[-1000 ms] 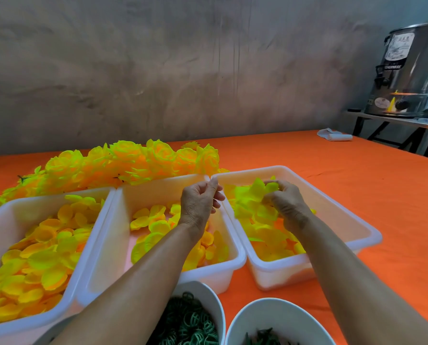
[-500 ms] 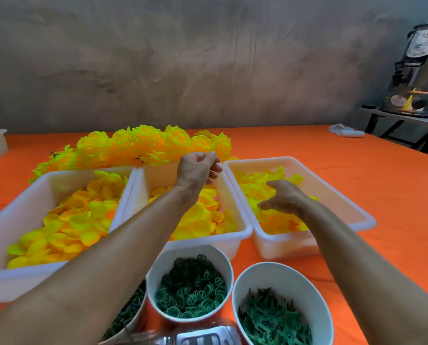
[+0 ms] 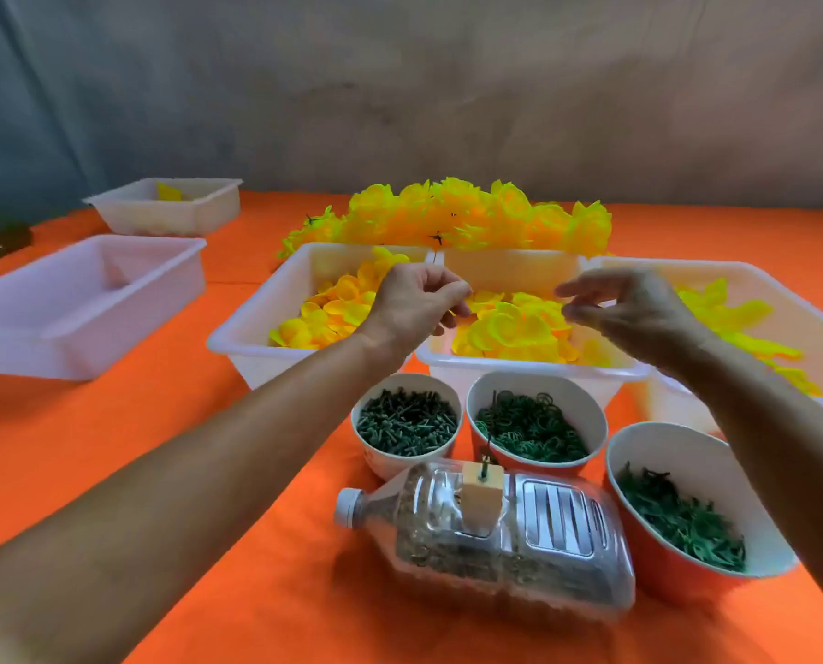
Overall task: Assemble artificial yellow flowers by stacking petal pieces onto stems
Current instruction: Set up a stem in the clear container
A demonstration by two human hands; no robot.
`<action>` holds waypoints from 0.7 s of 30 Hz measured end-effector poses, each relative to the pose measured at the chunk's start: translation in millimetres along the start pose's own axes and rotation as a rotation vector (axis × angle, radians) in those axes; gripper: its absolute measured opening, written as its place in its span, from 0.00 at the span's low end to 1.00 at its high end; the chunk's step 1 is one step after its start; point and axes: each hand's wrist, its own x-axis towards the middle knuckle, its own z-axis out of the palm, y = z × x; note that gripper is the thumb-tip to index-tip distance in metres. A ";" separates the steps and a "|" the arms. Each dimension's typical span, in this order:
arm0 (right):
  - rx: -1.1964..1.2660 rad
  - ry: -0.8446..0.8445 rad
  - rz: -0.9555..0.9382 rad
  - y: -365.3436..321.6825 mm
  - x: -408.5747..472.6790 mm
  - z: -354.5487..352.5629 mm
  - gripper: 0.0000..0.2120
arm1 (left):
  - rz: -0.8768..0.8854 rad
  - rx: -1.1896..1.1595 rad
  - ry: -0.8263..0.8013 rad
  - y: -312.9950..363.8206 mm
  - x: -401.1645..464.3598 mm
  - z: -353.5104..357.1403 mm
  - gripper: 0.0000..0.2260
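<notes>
The middle white plastic tub [image 3: 519,364], half full of round yellow fabric petals [image 3: 510,328], stands on the orange-covered table [image 3: 184,448] and serves here as the landmark. Above its far left corner the left hand [image 3: 411,304] has its fingers curled, and it pinches a thin stem [image 3: 434,266] of which only the tip shows. Above the right part of this tub the right hand [image 3: 634,311] hovers with fingers loosely bent and thumb near the fingertips; I cannot tell if it holds something. Two similar white tubs touch the landmark tub on both sides, each with yellow petals. Behind it lies a row of finished yellow flowers [image 3: 471,215]. In front of its near edge three paper cups of green parts [image 3: 529,424] stand close together, and before them lies a clear plastic bottle [image 3: 495,534] on its side. Far to the left of the tub there is open orange cloth, then an empty-looking white tray [image 3: 83,304].
</notes>
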 end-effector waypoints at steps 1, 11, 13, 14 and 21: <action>0.037 -0.030 -0.033 -7.9 -2.5 6.0 0.10 | 0.002 0.026 0.008 -2.6 -7.1 -8.4 0.06; 0.118 -0.375 -0.205 -46.7 -19.9 48.3 0.07 | 0.078 0.857 -0.229 -24.5 -55.1 -45.5 0.06; 0.106 -0.401 -0.211 -47.5 -23.2 57.2 0.06 | 0.069 0.995 -0.307 -27.8 -57.0 -44.3 0.08; 0.109 -0.411 -0.213 -47.9 -24.5 61.4 0.06 | 0.069 1.047 -0.328 -28.7 -57.1 -43.2 0.09; 0.099 -0.444 -0.204 -52.0 -28.7 80.0 0.06 | 0.082 1.272 -0.440 -33.1 -52.2 -35.2 0.10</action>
